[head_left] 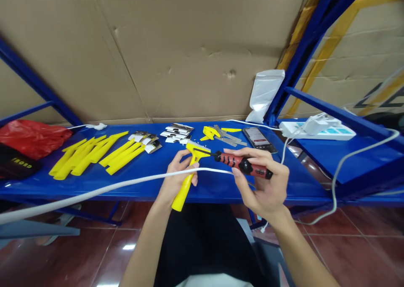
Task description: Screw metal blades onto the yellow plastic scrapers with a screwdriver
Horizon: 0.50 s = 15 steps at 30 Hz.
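My left hand [179, 173] is closed round a yellow scraper [183, 191], its handle pointing down towards me and its wide head up. In my right hand [265, 182] is a screwdriver [232, 160] with a red and black grip. The black shaft points left and its tip meets the scraper's head; the exact contact point is too small to make out. Just behind the scraper lie small loose bits, maybe screws, on the blue table [214, 190]. Yellow head pieces [209, 132] and flat grey blades [232, 139] lie farther back.
Several yellow handles [85, 156] and handles with cards [126, 152] lie left, beside stacked cards [176, 132]. A phone [259, 139], a power strip [318, 129] and a white bag [265, 93] are right. A white cable [110, 191] crosses in front. A red bag [34, 137] sits far left.
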Motion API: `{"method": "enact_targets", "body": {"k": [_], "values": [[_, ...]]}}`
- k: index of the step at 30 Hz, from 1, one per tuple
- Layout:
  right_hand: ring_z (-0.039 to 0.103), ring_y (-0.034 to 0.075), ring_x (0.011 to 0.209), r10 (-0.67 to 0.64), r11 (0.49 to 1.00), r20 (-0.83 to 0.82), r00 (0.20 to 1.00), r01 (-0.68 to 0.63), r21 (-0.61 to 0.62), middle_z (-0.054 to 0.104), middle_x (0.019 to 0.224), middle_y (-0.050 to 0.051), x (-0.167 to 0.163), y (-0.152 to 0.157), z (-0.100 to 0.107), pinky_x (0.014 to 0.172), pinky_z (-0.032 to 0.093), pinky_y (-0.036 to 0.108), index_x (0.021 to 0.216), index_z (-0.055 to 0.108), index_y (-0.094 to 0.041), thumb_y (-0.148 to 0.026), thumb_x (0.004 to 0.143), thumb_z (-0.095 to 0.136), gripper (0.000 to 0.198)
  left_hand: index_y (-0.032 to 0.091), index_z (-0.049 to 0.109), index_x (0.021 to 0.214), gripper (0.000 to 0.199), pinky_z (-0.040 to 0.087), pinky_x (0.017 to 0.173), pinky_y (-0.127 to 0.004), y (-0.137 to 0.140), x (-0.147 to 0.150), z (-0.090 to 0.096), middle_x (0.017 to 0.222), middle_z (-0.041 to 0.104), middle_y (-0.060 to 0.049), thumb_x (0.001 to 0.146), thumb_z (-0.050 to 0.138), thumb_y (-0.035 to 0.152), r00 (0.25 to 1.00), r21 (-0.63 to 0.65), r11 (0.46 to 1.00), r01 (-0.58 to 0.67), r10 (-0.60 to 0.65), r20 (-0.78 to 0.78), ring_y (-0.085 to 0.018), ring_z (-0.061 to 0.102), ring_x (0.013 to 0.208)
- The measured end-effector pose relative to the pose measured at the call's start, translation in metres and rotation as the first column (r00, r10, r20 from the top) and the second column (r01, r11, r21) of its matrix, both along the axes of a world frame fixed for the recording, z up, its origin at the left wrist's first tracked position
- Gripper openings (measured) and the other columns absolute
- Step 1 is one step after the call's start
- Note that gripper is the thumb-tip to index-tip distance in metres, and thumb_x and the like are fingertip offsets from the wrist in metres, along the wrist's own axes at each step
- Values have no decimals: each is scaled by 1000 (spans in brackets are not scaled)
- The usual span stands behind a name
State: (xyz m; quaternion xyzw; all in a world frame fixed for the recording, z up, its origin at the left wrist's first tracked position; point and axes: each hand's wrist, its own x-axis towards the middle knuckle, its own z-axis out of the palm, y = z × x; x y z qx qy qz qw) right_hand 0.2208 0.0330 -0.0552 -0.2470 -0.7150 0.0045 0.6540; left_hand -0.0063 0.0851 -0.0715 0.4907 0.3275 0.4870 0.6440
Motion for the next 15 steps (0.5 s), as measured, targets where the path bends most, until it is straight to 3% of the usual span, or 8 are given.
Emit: {"method": "enact_targets", "body": {"k": [7, 15], "values": [[81, 28, 110, -156, 988, -194, 969, 157, -14, 75, 118, 9, 6, 4, -18, 95, 73, 51, 130, 62, -25, -4, 88, 86, 53, 22, 57, 130, 53, 56, 55, -26, -1, 1, -1, 98, 72, 0, 89, 91, 28, 999, 39, 999, 37, -36, -36, -9, 64, 52], [84, 25, 100, -254, 966, -284, 925, 258, -26, 76, 111, 5, 10, 12, -19, 94, 72, 45, 123, 69, -22, -7, 85, 91, 47, 22, 57, 130, 48, 57, 56, -27, -4, 2, 4, 98, 74, 0, 92, 87, 25, 996, 26, 999, 24, -22, -81, -10, 63, 52]]}}
